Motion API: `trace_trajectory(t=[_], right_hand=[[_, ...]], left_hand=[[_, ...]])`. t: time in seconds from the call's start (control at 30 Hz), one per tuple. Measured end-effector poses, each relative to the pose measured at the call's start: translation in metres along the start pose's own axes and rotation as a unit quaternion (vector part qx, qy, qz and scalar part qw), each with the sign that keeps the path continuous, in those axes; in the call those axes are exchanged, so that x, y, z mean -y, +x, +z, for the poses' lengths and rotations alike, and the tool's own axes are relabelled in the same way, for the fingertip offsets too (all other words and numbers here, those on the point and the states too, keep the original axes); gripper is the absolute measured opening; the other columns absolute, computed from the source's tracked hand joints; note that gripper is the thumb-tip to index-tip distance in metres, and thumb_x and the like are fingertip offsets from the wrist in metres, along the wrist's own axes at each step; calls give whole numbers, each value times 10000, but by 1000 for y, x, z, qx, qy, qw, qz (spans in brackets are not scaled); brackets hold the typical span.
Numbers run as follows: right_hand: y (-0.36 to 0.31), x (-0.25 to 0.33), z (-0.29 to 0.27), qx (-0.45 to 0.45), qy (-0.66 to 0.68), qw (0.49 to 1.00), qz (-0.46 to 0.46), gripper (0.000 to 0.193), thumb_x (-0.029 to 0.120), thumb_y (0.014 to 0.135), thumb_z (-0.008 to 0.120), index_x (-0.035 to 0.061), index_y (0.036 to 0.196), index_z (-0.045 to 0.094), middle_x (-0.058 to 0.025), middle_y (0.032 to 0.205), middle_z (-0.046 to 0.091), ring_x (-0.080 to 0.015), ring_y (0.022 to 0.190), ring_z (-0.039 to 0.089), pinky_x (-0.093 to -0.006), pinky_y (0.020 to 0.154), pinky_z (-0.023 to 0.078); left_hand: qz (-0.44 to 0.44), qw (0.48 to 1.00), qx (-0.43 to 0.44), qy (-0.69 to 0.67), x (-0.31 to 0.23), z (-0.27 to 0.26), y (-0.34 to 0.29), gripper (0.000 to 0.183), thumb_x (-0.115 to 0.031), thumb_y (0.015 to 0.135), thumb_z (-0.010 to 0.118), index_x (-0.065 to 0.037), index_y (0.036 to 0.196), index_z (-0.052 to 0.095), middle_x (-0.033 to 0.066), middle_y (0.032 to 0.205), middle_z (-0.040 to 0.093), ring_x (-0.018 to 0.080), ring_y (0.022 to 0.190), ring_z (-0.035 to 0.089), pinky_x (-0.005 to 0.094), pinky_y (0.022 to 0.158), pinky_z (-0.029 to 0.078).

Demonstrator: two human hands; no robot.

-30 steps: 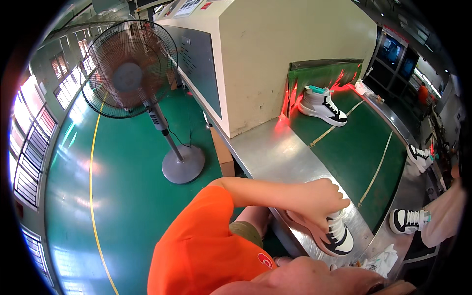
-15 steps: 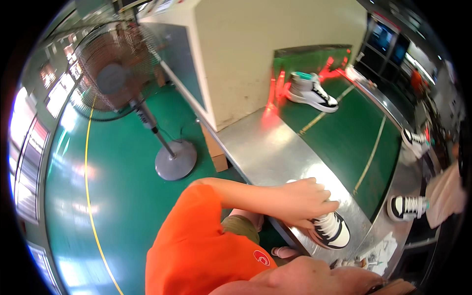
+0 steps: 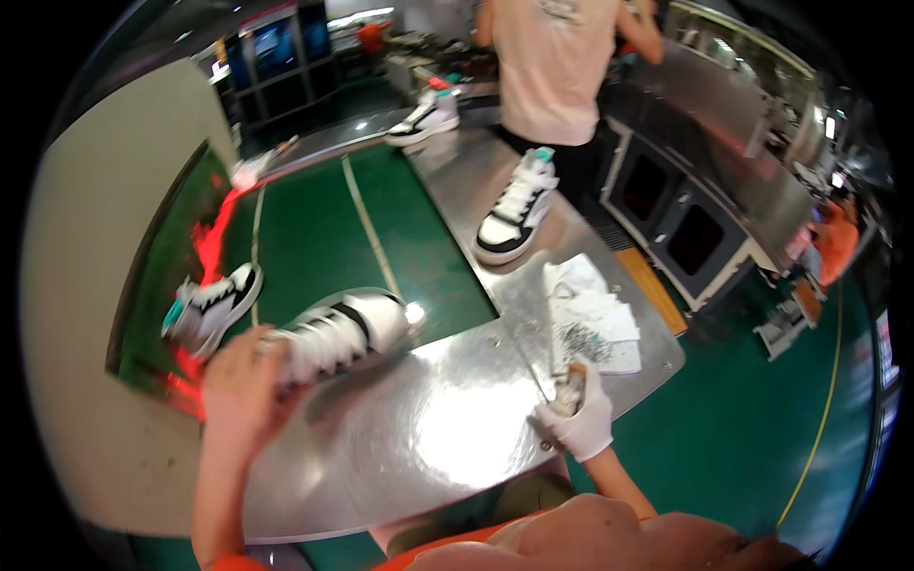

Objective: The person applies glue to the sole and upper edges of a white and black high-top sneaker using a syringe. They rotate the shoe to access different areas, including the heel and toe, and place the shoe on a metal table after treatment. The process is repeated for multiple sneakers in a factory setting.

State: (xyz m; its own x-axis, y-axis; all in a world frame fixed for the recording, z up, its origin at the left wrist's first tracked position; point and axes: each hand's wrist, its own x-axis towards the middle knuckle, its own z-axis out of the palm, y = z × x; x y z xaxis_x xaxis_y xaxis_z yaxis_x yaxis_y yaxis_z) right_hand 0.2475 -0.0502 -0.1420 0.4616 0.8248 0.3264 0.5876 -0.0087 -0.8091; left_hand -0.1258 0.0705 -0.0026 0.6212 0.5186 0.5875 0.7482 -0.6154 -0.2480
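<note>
My left hand (image 3: 246,381) is closed around the collar end of a white and black sneaker (image 3: 347,333), whose toe points right. The sneaker is over the metal ledge (image 3: 314,476) beside the green conveyor belt (image 3: 314,224); whether it touches the ledge I cannot tell. Over the ledge's right part, my right hand (image 3: 586,423) wears a white glove with some fingertips bare. Its fingers curl round a small, crumpled-looking brownish-white thing that I cannot make out. Just beyond that hand lie white sheets (image 3: 595,328) with dark specks.
A high-top sneaker (image 3: 214,305) rides the belt by a red-lit opening in a beige housing (image 3: 105,238). Two more sneakers, one near (image 3: 514,209) and one farther (image 3: 424,119), stand on the metal top. A person (image 3: 557,71) in a pale shirt stands behind them, beside a grey cabinet (image 3: 666,205).
The view has swung right, away from the standing fan. My left hand still grips the sneaker, now farther left in view. My gloved right hand now shows plainly.
</note>
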Motion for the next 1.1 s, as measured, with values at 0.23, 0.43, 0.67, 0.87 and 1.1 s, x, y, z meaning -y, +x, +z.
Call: trace_trajectory(t=[0.23,0.43,0.67,0.87,1.1], right_hand=[[-2,11,3,26,-49,997,51,811,341,626,846,40,1283,478,-155,987,670,-326,892,670,-391,811,530],[-9,5,-6,-13,-167,986,-1,800,335,634,847,52,1282,475,-162,971,671,-335,873,674,-397,783,534],[-10,19,13,5,-139,990,14,781,364,638,832,60,1266,481,-175,984,672,-357,917,663,-413,810,524],[-12,16,5,-18,-113,993,26,753,350,649,836,65,1260,501,-188,993,674,-359,927,660,-410,823,516],[-13,-3,-22,72,176,975,112,577,83,686,802,24,1207,561,-38,934,656,-88,858,600,-249,746,497]], left_hand=[[-334,938,42,86,171,188,-21,782,-314,706,788,-62,1344,412,189,938,614,355,865,628,434,710,514],[-373,926,38,37,175,262,34,570,-505,830,620,-85,1195,497,173,980,667,343,898,664,453,748,527],[-342,918,-43,197,171,239,25,724,-383,745,744,-69,1330,453,137,973,606,257,851,618,372,678,511],[-314,929,-39,191,135,229,9,800,-223,792,673,-56,1481,301,202,1418,421,342,1317,400,579,1085,291],[-208,971,-86,82,87,214,30,550,-183,752,695,-38,1259,538,198,1364,476,336,1308,416,599,1071,293]])
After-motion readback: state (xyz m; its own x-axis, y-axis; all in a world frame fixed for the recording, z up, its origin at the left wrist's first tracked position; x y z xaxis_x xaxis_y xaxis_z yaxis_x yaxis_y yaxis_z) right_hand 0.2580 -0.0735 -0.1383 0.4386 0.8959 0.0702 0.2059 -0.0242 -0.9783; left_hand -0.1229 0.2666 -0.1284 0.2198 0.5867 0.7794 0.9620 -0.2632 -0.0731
